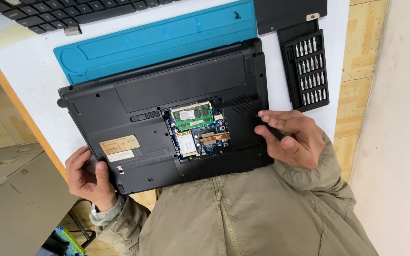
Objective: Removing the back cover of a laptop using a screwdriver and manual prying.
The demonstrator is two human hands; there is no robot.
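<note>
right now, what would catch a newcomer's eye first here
The black laptop lying upside down in the middle of the white table, with an open hatch showing a green memory card and blue circuit board. The left hand grips its near corner and the right hand its other side. Behind it lies a blue mat, and to the right a black case of screwdriver bits.

Single head view, looking steeply down, close above table (34, 71) near person's chest.
</note>
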